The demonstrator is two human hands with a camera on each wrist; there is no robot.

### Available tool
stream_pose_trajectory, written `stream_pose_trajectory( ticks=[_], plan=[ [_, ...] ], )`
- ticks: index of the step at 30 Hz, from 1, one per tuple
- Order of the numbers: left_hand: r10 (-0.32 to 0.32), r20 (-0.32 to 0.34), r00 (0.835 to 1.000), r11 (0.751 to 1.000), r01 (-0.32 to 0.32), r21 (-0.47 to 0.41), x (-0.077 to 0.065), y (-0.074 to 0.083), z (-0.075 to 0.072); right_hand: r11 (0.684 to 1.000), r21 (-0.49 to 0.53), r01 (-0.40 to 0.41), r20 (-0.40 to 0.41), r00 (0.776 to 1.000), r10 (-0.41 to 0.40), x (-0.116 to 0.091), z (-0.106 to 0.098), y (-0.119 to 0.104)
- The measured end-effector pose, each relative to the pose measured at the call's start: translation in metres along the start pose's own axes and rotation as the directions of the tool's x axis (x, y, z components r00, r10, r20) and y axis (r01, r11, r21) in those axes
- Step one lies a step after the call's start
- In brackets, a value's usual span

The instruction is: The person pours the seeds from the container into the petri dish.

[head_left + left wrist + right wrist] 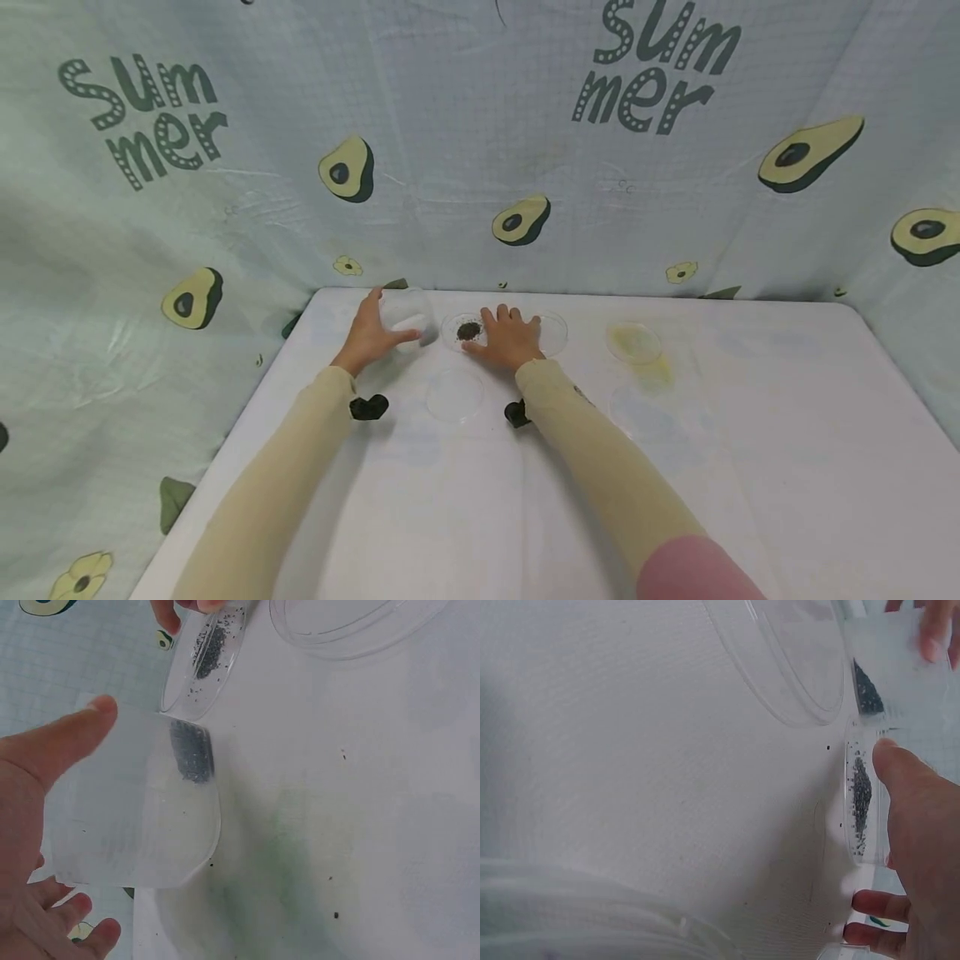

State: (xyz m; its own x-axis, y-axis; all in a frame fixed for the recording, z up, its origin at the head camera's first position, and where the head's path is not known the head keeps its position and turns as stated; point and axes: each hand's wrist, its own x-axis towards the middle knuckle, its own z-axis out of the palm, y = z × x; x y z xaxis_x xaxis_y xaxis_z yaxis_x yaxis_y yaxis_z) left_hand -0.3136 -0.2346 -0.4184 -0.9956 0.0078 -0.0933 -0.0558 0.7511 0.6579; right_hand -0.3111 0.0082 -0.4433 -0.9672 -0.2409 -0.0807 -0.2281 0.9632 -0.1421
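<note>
My left hand (372, 335) grips a clear plastic cup (142, 817), thumb on one side and fingers on the other. Dark granules (193, 752) lie gathered in one corner of the cup, on the side toward my right hand. Right beside it, a shallow clear petri dish (853, 791) holds a small heap of similar dark granules (469, 331), with loose specks around the heap. My right hand (512, 337) holds this dish, its thumb at the near rim and its fingers on the far side. The cup's edge comes close to the dish rim.
Another clear dish (455, 396) lies nearer on the white table (450, 517). To the right of my right hand is a clear dish (553, 335), and farther right one (634, 343) over a yellow patch. Specks dot the table. A printed curtain (450, 108) stands behind.
</note>
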Motion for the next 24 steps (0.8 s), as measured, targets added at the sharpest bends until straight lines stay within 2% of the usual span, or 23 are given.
stream_pose_trajectory(
  ticks=[5, 11, 18, 24],
  plan=[
    [0.065, 0.002, 0.998, 0.997, -0.065, 0.032, 0.001, 0.006, -0.004, 1.0, 0.004, -0.004, 0.002, 1.0, 0.004, -0.001, 0.0, 0.0],
    [0.133, -0.001, 0.991, 0.989, -0.133, 0.059, 0.005, 0.011, -0.001, 1.0, 0.006, -0.005, 0.007, 1.0, 0.005, 0.001, 0.003, 0.0],
    [0.137, -0.003, 0.991, 0.989, -0.136, 0.061, 0.008, 0.012, 0.004, 1.0, -0.001, -0.002, 0.014, 1.0, 0.002, 0.002, 0.003, 0.0],
    [0.138, 0.005, 0.99, 0.99, -0.138, 0.04, 0.01, 0.008, 0.004, 0.999, 0.032, 0.007, 0.019, 1.0, -0.007, 0.003, 0.001, 0.0]
  ],
)
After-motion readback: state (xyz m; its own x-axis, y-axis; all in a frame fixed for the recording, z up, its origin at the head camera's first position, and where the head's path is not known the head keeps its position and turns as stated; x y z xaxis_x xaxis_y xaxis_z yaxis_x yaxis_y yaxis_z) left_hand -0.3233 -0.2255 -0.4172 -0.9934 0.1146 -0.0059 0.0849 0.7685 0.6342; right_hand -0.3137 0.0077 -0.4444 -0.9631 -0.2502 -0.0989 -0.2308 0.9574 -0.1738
